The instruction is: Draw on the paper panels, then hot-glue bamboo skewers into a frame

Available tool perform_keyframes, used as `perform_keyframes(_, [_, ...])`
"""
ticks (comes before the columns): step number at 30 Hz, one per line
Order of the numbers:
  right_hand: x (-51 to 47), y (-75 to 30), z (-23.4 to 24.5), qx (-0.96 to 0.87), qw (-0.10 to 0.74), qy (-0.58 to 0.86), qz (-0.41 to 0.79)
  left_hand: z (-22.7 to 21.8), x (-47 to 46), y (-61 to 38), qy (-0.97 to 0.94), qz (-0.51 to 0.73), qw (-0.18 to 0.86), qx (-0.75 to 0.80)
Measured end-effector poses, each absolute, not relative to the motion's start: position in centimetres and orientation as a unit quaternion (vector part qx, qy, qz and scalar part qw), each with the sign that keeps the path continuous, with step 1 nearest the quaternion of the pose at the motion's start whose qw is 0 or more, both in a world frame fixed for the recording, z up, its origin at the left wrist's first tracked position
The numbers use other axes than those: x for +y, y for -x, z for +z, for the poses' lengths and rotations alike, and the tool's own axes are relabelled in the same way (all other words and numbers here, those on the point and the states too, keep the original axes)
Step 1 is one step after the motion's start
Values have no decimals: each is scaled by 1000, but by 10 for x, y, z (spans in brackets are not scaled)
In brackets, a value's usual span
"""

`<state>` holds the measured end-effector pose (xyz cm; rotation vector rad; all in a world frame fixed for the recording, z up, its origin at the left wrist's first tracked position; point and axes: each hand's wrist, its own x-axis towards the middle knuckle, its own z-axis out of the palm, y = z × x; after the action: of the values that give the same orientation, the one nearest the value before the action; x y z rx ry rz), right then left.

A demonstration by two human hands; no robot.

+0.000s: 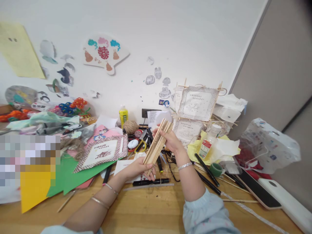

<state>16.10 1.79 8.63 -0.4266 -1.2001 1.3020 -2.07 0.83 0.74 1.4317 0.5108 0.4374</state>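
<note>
A bundle of thin wooden sticks [156,145] slants upward to the right between my two hands, held above the table. My left hand [140,169] is closed round its lower end, thumb on top. Near the upper end my right hand [172,140] wraps the bundle, with some of its fingers hidden behind the sticks. Beneath them lie black markers [154,182] and white paper [122,166]. Just behind the sticks are yellow-handled scissors [140,146] and a white computer mouse [133,144].
A patterned fabric panel [103,150] lies on green sheets [80,174] at left. Behind stand a ball of twine [130,127] and a yellow bottle [123,116]. To the right are framed drawings [197,102], a clear bottle [207,143], a phone [259,188] and a plastic bag [270,146].
</note>
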Motion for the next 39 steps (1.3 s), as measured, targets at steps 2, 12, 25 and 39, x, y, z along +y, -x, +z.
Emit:
perform_keyframes(2, [18, -162, 88, -497, 622, 181, 578, 8, 8, 21, -642, 195, 705, 229])
perform_keyframes(12, [25, -156, 91, -410, 677, 223, 568, 8, 6, 20, -641, 188, 706, 235])
perform_keyframes(25, [31, -160, 84, -375, 669, 263, 586, 7, 9, 21, -653, 183, 693, 243])
perform_keyframes(39, [24, -163, 88, -426, 657, 219, 582, 8, 6, 21, -619, 204, 723, 229])
